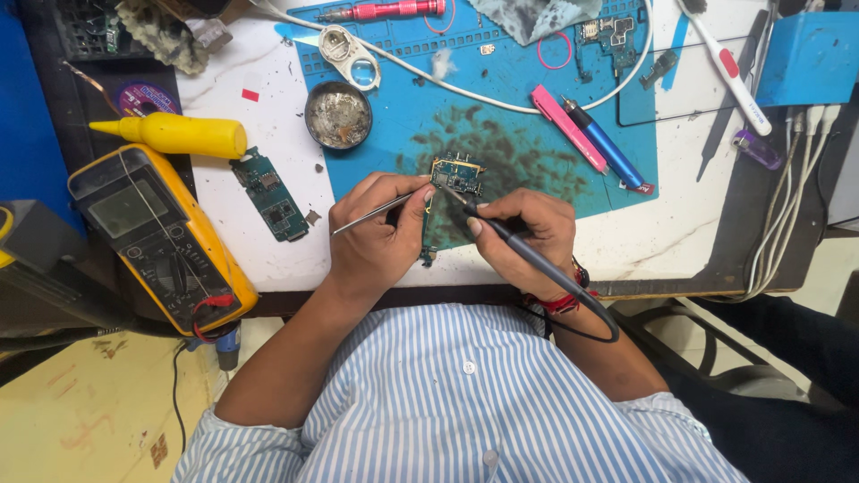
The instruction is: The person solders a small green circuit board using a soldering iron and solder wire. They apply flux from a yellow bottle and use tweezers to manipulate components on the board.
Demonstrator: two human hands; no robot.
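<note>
At the centre of the frame, a small green circuit board [456, 173] lay on the stained blue work mat [519, 134], just above both hands. The left hand [376, 237] had its fingers closed around slim metal tweezers [371, 214], whose tips reached toward the board's left edge. The right hand [528, 234] held a dark soldering iron [501, 234] in a pen grip, fingers closed on the handle, its tip resting at or just beside the board's lower right corner; actual contact could not be told. The iron's cable [582, 322] looped back past the right wrist. The step in hand appeared to be soldering or reworking a component on the board, and the next move would likely call for a steady tip and a firm hold by the tweezers so the board did not shift. To the upper left of the board stood a round tin of flux or residue [338, 114]. A second green board [271, 194] lay on the white tabletop [268, 259] left of the mat, with a yellow multimeter [161, 237] and a yellow squeeze bottle [174, 134] farther left. A pink pen-like tool [567, 127] and a blue one [607, 146] lay to the upper right.
</note>
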